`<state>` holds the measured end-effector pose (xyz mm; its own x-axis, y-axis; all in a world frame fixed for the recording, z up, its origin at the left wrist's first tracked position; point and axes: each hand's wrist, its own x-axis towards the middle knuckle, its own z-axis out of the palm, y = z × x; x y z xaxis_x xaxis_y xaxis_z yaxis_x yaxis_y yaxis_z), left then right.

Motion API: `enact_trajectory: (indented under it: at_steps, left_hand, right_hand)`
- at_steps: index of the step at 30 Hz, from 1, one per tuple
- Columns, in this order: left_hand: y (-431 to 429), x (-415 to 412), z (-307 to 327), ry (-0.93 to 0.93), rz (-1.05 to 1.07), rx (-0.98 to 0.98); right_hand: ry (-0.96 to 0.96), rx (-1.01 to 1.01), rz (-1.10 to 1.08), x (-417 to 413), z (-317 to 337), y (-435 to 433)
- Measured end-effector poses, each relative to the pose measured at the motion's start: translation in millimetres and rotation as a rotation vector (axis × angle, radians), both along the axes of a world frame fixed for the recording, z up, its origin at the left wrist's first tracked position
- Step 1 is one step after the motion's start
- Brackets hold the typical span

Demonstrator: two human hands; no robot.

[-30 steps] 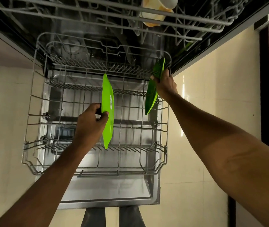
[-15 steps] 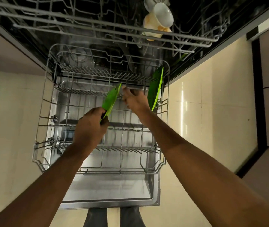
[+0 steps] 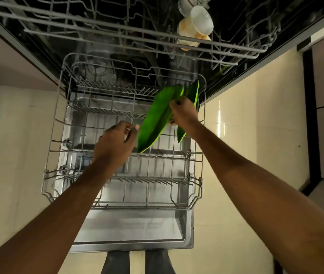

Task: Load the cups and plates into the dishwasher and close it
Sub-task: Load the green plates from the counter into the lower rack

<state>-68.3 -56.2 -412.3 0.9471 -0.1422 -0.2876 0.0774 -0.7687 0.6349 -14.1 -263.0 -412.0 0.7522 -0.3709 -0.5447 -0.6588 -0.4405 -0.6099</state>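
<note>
Here the right hand [image 3: 184, 113] grips a tilted green plate [image 3: 158, 119], probably to slot it beside the racked plate [image 3: 193, 93] at the lower rack's [image 3: 123, 204] far right; the left hand [image 3: 115, 143] hangs released, fingers loose.

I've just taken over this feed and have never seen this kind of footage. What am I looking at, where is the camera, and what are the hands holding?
There is no machine arm here: a person wears one wide-angle camera on the head, looking down at their own bare hands. Below is an open dishwasher with its lower rack pulled out over the lowered door. The right hand grips a green plate, tilted over the rack's right side. A second green plate stands on edge just behind it, at the rack's far right. The left hand is open beside the held plate, holding nothing. Cups sit in the upper rack.
</note>
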Motion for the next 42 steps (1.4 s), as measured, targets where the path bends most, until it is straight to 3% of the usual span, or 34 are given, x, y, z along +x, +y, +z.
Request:
enact_trajectory:
  at_steps: [5,14,21,31,42]
  left_hand:
    - [11.8,8.9,-11.8,0.056,0.103,-0.088]
    - [18.0,5.0,-34.5,0.088,0.137,-0.14]
    - [18.4,1.0,-46.0,0.14,0.15,-0.206]
    - [17.3,-7.4,-56.2,0.149,0.114,-0.219]
    - [19.3,-11.0,-35.0,0.159,0.077,-0.217]
  right_hand:
    - [0.008,-0.134,-0.04,11.7,3.0,-50.5]
    - [-0.005,-0.396,0.164,41.3,-3.9,-82.3]
    - [0.08,-0.454,0.168,54.9,-16.3,-74.2]
    - [0.043,-0.546,0.143,58.9,-39.9,-60.0]
    - [-0.053,-0.489,0.111,17.9,-28.1,-41.7]
